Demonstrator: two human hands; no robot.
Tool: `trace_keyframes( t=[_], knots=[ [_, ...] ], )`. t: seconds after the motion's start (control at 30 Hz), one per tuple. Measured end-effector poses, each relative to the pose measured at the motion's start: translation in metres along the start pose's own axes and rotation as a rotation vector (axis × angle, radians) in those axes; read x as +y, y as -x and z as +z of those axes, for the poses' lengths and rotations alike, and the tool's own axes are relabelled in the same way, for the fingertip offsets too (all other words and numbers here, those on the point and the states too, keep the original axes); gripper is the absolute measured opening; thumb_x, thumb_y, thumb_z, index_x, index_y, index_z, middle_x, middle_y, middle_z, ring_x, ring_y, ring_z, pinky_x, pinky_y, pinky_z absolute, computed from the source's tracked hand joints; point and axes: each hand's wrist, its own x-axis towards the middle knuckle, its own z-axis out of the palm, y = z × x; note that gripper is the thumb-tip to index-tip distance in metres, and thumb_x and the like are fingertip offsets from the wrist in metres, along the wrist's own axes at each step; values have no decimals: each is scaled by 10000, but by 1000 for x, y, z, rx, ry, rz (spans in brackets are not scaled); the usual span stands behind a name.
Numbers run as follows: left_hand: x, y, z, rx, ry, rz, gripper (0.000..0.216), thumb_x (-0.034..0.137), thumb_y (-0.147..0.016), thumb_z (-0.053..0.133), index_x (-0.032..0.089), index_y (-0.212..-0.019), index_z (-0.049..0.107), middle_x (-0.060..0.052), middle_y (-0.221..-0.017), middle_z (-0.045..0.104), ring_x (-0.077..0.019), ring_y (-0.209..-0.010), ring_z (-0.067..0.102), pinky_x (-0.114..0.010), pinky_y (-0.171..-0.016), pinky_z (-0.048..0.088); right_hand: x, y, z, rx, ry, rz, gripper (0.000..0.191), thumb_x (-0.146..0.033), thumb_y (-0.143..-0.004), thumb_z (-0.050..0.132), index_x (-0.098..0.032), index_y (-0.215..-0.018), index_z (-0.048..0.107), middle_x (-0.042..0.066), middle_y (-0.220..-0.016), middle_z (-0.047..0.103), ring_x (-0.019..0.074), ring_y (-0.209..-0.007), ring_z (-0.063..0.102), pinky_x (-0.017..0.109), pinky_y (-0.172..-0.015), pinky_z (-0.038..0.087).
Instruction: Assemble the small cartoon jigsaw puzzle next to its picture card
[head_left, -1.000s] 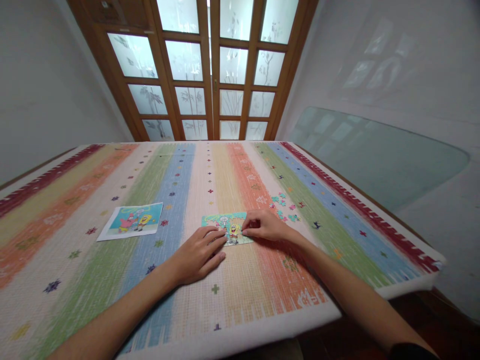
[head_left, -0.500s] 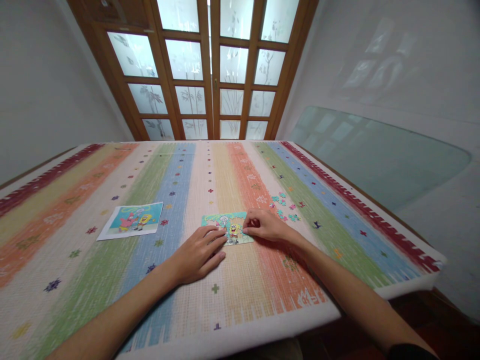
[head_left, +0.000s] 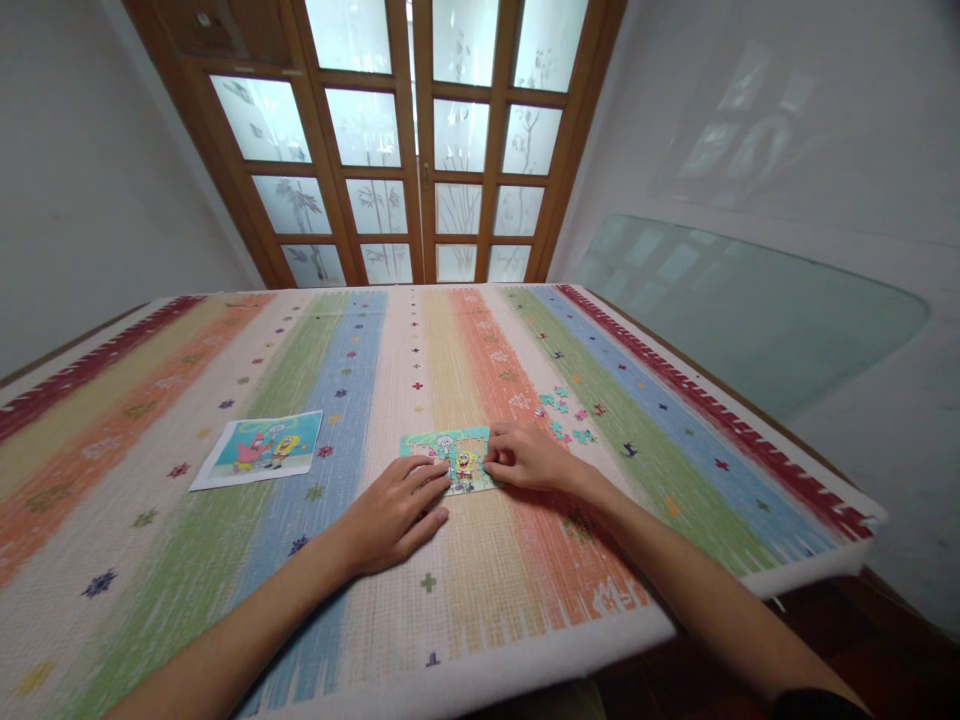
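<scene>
A partly assembled jigsaw puzzle (head_left: 459,482) with a yellow cartoon character lies flat on the striped tablecloth in front of me. Across its left side rests my left hand (head_left: 397,512), open and palm down, fingertips touching the pieces. At the puzzle's right edge, my right hand (head_left: 529,457) is closed in a pinch on a jigsaw piece, which the fingers mostly hide. Beyond that hand several loose jigsaw pieces (head_left: 583,436), teal and pink, are scattered on the cloth.
A printed reference picture (head_left: 266,447) of the cartoon characters lies to the left. The striped tablecloth (head_left: 480,580) covers the table to its near edge. Wooden doors with frosted panes (head_left: 459,135) stand behind, and a glass sheet (head_left: 750,290) leans at the right wall.
The view has shifted slightly. Both hands keep nearly the same places on the puzzle, with the right fingers still pinched at its right edge.
</scene>
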Motion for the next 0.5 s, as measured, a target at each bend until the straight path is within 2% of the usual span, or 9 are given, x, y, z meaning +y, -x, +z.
trace_keyframes(
  t=[0.1, 0.27, 0.4, 0.5],
  knots=[
    [0, 0, 1, 5, 17, -9, 311, 294, -1056, 488, 155, -1305, 612, -136, -1313, 666, -290, -1264, 566, -510, -1067, 496, 0, 1, 1, 7, 18, -18, 114, -143, -844, 702, -187, -739, 710, 41, -766, 618, 185, -758, 566, 312, -730, 435],
    [0, -1, -1, -7, -2, 5, 308, 285, -1056, 489, 139, -1302, 602, -137, -1308, 667, -290, -1258, 568, -506, -1066, 501, 11, 1, -10, 5, -36, -34, 89, -186, -886, 686, -203, -926, 764, 50, -817, 684, 188, -780, 607, 318, -759, 457],
    [0, -2, -2, 1, -2, 17, 300, 282, -1060, 477, 150, -1303, 594, -131, -1310, 668, -287, -1255, 572, -505, -1057, 507, 32, 5, -35, 62, 14, 73, 89, -221, -891, 671, -178, -889, 748, 50, -812, 714, 168, -725, 609, 293, -720, 441],
    [0, -2, -1, 11, 0, 20, 303, 283, -1064, 470, 143, -1307, 585, -134, -1297, 671, -289, -1247, 575, -508, -1048, 510, 50, 15, -59, -10, 86, 225, 102, -232, -853, 672, -178, -817, 750, 39, -762, 718, 159, -685, 613, 274, -685, 427]
  ],
)
